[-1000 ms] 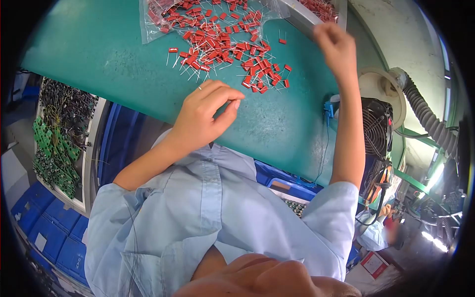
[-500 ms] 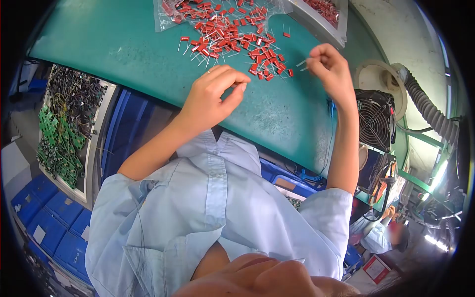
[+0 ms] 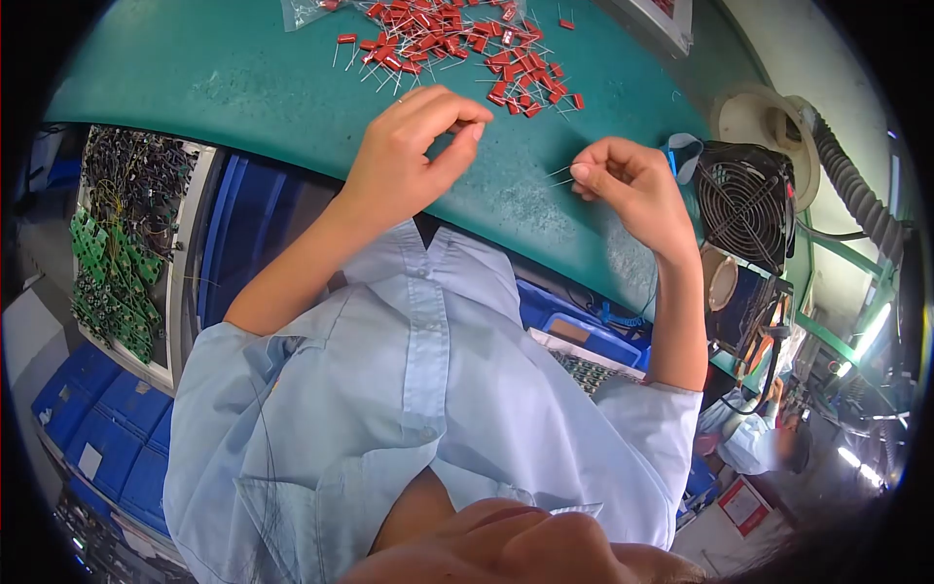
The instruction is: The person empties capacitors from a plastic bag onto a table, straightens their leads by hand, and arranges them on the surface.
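Note:
Red box-shaped capacitors [image 3: 418, 34] with thin wire leads lie in a loose heap on the green work mat [image 3: 263, 83]. Just below the heap is my left hand [image 3: 413, 136], its thumb and forefinger closed in a pinch; whatever may be between them is hidden. To the right, my right hand [image 3: 628, 185] is closed over the mat, pinching a capacitor by its body. Its two thin leads [image 3: 559, 177] stick out leftward from the fingertips, while the body is covered by the fingers.
A clear plastic bag [image 3: 304, 12] lies behind the heap, and a metal-edged tray [image 3: 671, 29] stands at the back right. Right of my right hand are a black fan [image 3: 744, 206] and a ribbed hose [image 3: 842, 165]. Green circuit boards [image 3: 112, 282] fill a rack at left.
My right hand has come down and left from beside the heap, with leads showing at its fingertips. My left hand keeps its pinch. The view has shifted, with the heap higher in it.

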A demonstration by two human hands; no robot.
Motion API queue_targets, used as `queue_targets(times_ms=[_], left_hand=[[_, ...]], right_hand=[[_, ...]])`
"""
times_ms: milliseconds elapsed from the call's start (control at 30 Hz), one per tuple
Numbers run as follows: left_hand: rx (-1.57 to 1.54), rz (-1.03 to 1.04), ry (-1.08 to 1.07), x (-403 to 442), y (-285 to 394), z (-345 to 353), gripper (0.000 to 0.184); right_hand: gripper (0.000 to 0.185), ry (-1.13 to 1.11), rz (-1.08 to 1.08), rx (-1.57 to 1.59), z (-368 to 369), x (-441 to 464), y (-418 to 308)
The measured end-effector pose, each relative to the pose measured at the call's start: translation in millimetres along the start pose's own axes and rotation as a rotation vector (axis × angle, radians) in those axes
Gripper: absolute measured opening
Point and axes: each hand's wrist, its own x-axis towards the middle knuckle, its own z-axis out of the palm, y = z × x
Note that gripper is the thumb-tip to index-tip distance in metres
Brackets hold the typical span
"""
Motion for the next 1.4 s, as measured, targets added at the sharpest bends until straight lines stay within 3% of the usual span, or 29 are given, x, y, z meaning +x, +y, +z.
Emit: queue_targets(times_ms=[367,867,1267,1400], left_hand=[[0.042,0.007,-0.044,1.2,-1.6,-3.7,0.012],[0.031,0.037,-0.032,1.5,-3.8,-2.6,0.012],[0.018,0.032,-0.023,0.5,-2.9,-3.7,0.013],[0.02,0.038,-0.021,0.1,-2.8,-3.5,0.013]], right_hand=[[0.018,-0.043,-0.046,-0.52,8.9,20.1,-19.7],[0.015,0.031,-0.148,-0.756,27.6,16.3,-22.3],[0.016,0.186,-0.354,-1.023,52.4,5.0,-16.0],[0.013,0.188,-0.358,-0.981,50.2,4.9,-15.3]])
